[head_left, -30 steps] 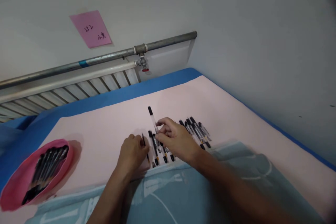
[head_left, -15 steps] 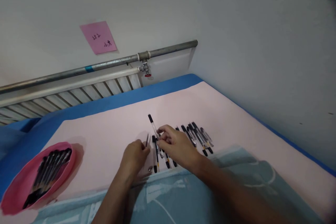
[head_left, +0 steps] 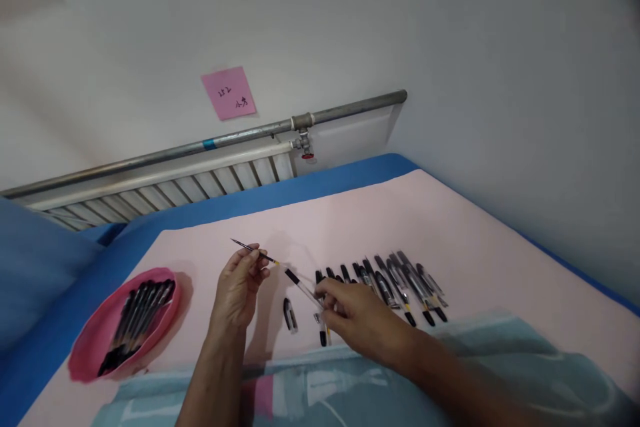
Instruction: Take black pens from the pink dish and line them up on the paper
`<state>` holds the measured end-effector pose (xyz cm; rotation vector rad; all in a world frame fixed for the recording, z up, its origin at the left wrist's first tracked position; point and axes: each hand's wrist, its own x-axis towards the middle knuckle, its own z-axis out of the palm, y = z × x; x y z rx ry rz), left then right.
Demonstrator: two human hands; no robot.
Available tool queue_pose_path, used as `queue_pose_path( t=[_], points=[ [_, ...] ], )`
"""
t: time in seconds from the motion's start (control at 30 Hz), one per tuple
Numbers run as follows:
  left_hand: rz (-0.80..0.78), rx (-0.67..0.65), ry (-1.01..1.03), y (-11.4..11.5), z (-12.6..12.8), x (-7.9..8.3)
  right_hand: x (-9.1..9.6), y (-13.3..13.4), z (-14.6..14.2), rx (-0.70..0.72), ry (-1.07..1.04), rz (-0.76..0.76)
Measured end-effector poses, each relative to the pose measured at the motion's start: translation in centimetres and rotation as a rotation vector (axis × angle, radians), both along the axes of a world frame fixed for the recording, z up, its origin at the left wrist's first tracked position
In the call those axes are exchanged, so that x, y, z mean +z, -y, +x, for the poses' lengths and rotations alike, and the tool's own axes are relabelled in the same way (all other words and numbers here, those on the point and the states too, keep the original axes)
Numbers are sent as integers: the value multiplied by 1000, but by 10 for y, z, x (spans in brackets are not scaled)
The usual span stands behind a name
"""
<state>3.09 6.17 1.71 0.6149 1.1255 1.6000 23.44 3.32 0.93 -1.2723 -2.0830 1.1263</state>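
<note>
My left hand (head_left: 239, 287) pinches a thin black pen refill (head_left: 255, 251) with a yellow tip, held above the pink sheet (head_left: 350, 220). My right hand (head_left: 355, 317) grips a clear pen barrel (head_left: 300, 283) with a black end, pointed toward the refill. A loose black pen cap (head_left: 289, 314) lies on the sheet between my hands. A row of several black-and-clear pens (head_left: 395, 283) lies just right of my right hand.
A pink oval tray (head_left: 90, 340) holding several black pens sits at the left. Blue bedding (head_left: 280, 197) borders the sheet, with a radiator (head_left: 165, 183), a metal pipe and a pink note (head_left: 229, 92) on the wall behind. A light blue cloth (head_left: 350, 387) covers the near edge.
My left hand has lifted and drawn the refill out to the left. My right hand has tilted the barrel toward it. A cap now lies loose on the sheet. The camera view shifted left.
</note>
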Motion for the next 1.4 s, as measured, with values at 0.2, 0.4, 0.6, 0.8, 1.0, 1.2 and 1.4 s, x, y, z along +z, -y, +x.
queue_pose_path(
  t=[0.2,0.4,0.6,0.8,1.0,1.2,1.4],
  points=[
    [37,-22,2,1,1,1,-1,0,-2,12,16,20],
    [52,-14,-10,3,0,3,-4,-1,-1,-2,44,52],
    [42,10,-15,2,-2,3,-2,0,-1,-2,48,50],
    [23,-2,-50,3,-1,3,-5,0,-1,10,30,34],
    [26,-15,-96,2,-2,2,0,0,0,20,107,98],
    [40,-23,-123,3,-3,2,6,0,0,18,210,165],
    [44,6,-169,3,-3,1,6,1,0,19,234,186]
  ],
)
